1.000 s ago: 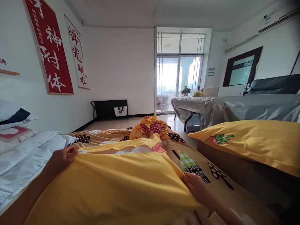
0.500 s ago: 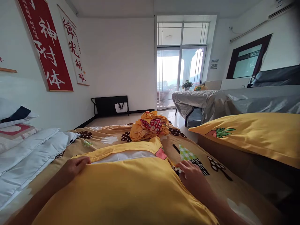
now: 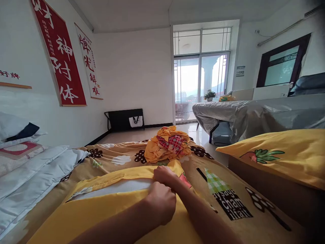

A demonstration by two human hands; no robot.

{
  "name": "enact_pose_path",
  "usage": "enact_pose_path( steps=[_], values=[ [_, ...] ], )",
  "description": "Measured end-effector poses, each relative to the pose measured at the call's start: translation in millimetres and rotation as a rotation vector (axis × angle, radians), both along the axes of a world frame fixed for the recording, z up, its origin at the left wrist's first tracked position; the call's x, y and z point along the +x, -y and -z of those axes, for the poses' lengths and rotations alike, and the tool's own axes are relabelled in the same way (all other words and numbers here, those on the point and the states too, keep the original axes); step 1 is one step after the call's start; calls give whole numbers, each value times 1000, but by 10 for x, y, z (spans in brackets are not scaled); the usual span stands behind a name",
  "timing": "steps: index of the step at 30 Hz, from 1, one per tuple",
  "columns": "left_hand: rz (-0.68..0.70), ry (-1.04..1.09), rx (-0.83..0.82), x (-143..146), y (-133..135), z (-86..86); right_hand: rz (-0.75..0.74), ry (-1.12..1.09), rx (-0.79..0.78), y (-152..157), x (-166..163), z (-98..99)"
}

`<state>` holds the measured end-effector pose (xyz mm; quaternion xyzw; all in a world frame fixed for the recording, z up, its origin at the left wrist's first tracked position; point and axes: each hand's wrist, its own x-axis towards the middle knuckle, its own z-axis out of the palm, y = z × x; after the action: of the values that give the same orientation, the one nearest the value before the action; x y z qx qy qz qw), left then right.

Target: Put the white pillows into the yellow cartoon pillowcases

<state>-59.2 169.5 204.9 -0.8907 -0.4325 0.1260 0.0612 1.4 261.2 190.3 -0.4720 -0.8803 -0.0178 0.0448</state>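
A yellow pillowcase (image 3: 106, 210) with a white pillow (image 3: 119, 187) showing in its open end lies on the bed in front of me. Both my hands meet at the far right corner of that opening. My left hand (image 3: 161, 201) is closed, gripping the pillowcase edge. Just beyond it my right hand (image 3: 165, 175) is also closed on the pillowcase's edge by a small pink patch (image 3: 186, 180).
A heap of yellow and red-checked cloth (image 3: 169, 144) lies farther up the patterned bedsheet (image 3: 223, 193). White folded bedding (image 3: 33, 176) is stacked at left. Another yellow pillow (image 3: 284, 156) rests on a ledge at right. A grey covered table (image 3: 243, 115) stands beyond.
Both hands left the pillowcase's side edges and came together at the far right corner of its opening. The left hand crossed rightward and both hands closed on the fabric.
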Motion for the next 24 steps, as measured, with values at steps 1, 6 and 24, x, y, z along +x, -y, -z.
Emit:
enact_pose_path(
  steps=[1,6,24],
  values=[
    [40,-17,14,17,-42,96,12,-19,-4,-32,50,94],
    [64,210,34,-56,-207,662,66,-173,-45,-104,414,478],
    [-24,82,-210,65,-593,371,422,-308,23,138,494,219]
  ],
)
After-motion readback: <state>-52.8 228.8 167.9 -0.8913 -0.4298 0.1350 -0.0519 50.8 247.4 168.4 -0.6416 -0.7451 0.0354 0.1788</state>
